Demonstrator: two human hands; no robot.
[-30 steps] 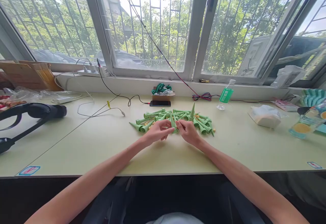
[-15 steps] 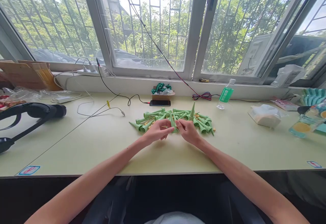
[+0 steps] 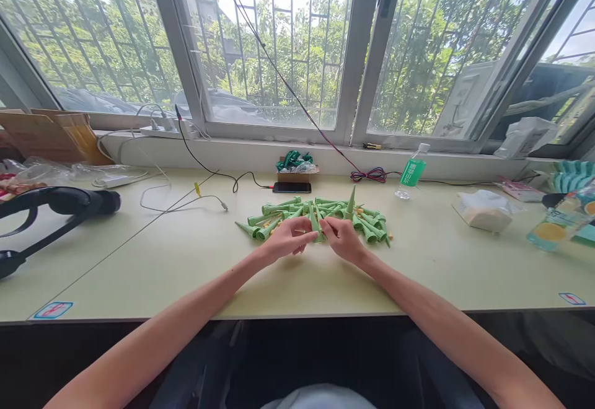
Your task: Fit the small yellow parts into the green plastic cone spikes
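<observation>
My left hand point(image 3: 290, 237) is over the front of a pile of pale green, pointed cones point(image 3: 279, 209), its fingers curled and its thumb pointing right. One slim cone point(image 3: 313, 215) rises just beyond its fingertips. Close beside it, my right hand point(image 3: 344, 239) is closed, thumb pressed to the index finger. Whatever either hand pinches is hidden or too small to name. Another cone point(image 3: 351, 201) stands tip up right behind the right knuckles; whether that hand holds it, I cannot tell. Small yellowish bits lie among the cones.
Behind the pile are a phone point(image 3: 292, 188) and a small box point(image 3: 297, 176) of green wrappers. A bottle point(image 3: 411, 173) and a tissue pack point(image 3: 483, 211) stand to the right. A black headset point(image 3: 60, 211) and cables point(image 3: 186, 203) lie left. The table edge point(image 3: 297, 318) runs in front.
</observation>
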